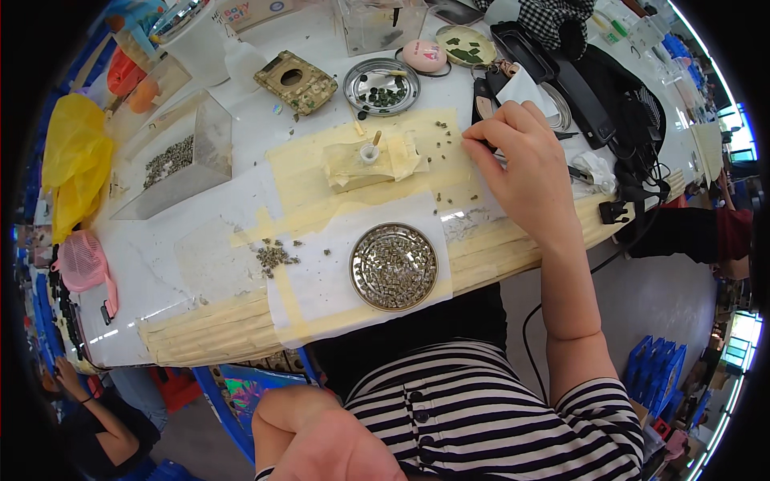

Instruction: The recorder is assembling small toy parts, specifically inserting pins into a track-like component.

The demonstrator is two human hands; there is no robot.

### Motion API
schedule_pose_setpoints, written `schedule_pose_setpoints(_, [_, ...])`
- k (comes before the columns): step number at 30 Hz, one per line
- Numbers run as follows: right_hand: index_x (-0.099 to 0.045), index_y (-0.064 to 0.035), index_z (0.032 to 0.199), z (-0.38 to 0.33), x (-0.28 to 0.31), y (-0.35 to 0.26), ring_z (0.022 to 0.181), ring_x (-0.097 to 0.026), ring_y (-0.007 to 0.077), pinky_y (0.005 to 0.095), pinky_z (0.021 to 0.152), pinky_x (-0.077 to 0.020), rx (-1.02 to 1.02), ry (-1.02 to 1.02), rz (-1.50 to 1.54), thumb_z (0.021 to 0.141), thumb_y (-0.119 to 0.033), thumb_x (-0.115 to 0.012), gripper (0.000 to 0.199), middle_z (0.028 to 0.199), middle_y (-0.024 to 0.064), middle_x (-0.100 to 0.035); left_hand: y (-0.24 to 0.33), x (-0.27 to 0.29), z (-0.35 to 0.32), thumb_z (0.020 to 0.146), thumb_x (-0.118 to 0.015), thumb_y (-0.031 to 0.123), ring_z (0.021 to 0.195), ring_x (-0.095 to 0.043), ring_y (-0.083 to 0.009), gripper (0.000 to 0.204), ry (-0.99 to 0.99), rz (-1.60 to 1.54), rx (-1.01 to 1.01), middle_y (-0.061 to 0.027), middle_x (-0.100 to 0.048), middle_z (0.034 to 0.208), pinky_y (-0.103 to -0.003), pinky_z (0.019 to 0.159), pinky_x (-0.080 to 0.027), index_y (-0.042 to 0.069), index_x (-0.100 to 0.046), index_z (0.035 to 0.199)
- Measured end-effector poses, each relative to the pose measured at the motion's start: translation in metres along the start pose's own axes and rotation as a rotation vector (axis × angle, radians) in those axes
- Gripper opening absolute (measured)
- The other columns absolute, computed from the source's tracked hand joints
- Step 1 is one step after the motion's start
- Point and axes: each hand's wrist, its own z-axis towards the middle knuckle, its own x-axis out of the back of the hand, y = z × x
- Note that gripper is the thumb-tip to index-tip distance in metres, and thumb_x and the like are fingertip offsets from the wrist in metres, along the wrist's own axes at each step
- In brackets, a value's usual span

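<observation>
Presently, right hand (525, 172) showed narrow pinch, contents indiscernible, right of taped block (393, 164) bearing white cup (369, 154). Left hand (345, 450) lay palm-up, fingers out of view, state unclear. Small pieces (393, 268) lay in round dish (353, 276) on bench (204, 260); light, one-at-a-time fingertip pinch probably suited them.

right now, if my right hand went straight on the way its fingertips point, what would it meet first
Probably the small dark bits just left of your right hand, with the taped block beyond; the hand's height is unclear, so it might pass above the bits.
</observation>
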Motion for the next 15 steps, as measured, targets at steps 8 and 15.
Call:
schedule_pose_setpoints(8, [-0.069,-0.0039,0.074,0.018,-0.003,-0.006,0.08,-0.054,0.0238,0.0358,0.072,-0.0476,0.065,-0.05,-0.101,0.076,-0.01,-0.071,0.007,0.077,0.0052,-0.057,0.02,0.009,-0.011,0.097,-0.057,0.025,0.057,-0.052,-0.0108,0.012,-0.085,0.341,0.42,0.0066,-0.053,0.072,-0.042,0.099,-0.028,0.018,-0.048,0.099])
schedule_pose_setpoints(15, [-0.068,-0.0046,0.071,0.018,-0.01,-0.008,0.081,-0.054,0.0222,0.0355,0.071,-0.0453,0.081,-0.034,-0.189,0.075,-0.012,-0.072,0.009,0.077,0.0047,-0.057,0.03,0.028,-0.019,0.101,-0.047,0.025,0.066,-0.05,-0.0115,0.007,-0.338,0.304,0.554,0.004,-0.053,0.083,-0.049,0.105,-0.028,0.021,-0.048,0.107])
